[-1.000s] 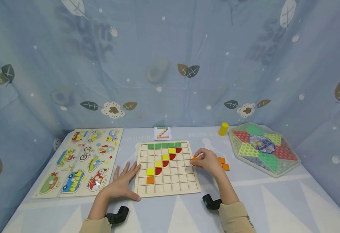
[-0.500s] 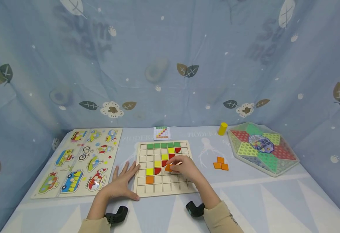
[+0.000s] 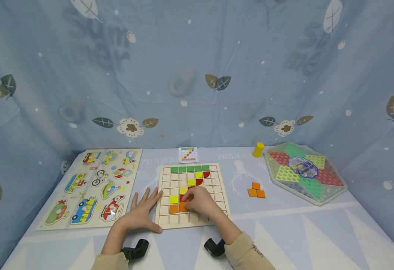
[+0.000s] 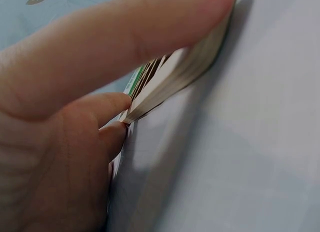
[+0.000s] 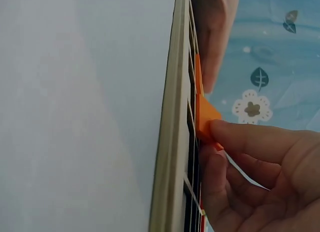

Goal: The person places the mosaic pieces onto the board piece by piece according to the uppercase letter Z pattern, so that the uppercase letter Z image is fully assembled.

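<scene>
A wooden grid board (image 3: 219, 195) lies in front of me with a row of green square tiles (image 3: 190, 168) along its top. Yellow squares (image 3: 174, 199) and red quarter-round tiles (image 3: 206, 174) step diagonally down to the left. My right hand (image 3: 201, 202) pinches an orange square tile (image 5: 207, 117) between thumb and fingers, beside another orange tile (image 3: 173, 209) set in the grid. In the right wrist view the held tile is tilted at the grid. My left hand (image 3: 142, 213) rests with spread fingers along the board's left edge, thumb at the front corner.
Three loose orange tiles (image 3: 252, 192) lie right of the board. Behind it is a small pattern card (image 3: 188, 154). A yellow cylinder (image 3: 258, 150) and a hexagonal Chinese checkers board (image 3: 304, 167) stand back right. A vehicle puzzle board (image 3: 89, 187) lies left.
My right hand has carried the orange tile from the board's right edge leftward and down to the cell beside the first orange tile. The left hand has stayed put.
</scene>
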### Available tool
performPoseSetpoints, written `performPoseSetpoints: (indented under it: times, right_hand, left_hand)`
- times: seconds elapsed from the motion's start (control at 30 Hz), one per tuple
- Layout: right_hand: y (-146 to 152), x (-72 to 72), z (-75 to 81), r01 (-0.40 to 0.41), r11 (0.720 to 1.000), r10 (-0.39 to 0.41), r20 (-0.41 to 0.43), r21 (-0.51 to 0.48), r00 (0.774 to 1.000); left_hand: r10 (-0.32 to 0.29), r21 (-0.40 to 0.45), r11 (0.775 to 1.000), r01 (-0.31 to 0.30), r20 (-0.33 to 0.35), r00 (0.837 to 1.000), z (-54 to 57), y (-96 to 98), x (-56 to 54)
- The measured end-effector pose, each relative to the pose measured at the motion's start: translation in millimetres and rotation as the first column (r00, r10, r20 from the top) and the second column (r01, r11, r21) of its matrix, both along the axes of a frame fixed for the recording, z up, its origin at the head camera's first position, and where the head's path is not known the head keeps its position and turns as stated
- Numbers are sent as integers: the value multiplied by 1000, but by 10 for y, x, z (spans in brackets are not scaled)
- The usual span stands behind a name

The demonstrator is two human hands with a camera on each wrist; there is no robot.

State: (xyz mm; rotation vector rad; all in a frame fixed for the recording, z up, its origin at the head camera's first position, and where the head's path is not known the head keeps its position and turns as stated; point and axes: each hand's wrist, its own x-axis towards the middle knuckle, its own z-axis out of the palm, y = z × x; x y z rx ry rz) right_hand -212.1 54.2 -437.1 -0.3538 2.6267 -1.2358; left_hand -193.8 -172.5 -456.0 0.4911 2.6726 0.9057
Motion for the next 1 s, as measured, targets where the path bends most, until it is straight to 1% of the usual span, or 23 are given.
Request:
performPoseSetpoints:
  times: [0.23,0.3,0.37,0.5,0.67,0.77,0.83,1.0]
  right_hand:
    - [-57,23,-15,-20,996,23,-28,88,999]
    - [-46,22,-19,-25,996,28,-34,84,999]
    - [-17,17,-14,-18,998,20,-27,65,999]
    - [83,1,31,13,1000,-13,14,-16,1000]
    - [285,-32,92,38,996,-34,45,-80,998]
    - [444,-50,87,78,992,-72,64,-103,995]
    - [556,-58,80,112,989,-106,68,-97,992]
    - [841,-59,73,212,974,-204,93,-84,975]
  left_hand:
    - [0,3,1000,0,-5,1000,4,-5,-5]
    - [0,2,1000,0,-5,1000,2,-6,-6]
    - [-1,3,1000,1,-4,1000,-2,-6,-6]
    - [-3,4,1000,3,-1,1000,-5,-4,-4]
    - [0,6,1000,0,-5,1000,-4,-3,-3]
    - [0,4,1000,0,-3,1000,-7,-5,-6]
    - [-1,3,1000,1,-1,1000,-11,-5,-7]
    - [-1,7,1000,1,-4,1000,-17,-5,-6]
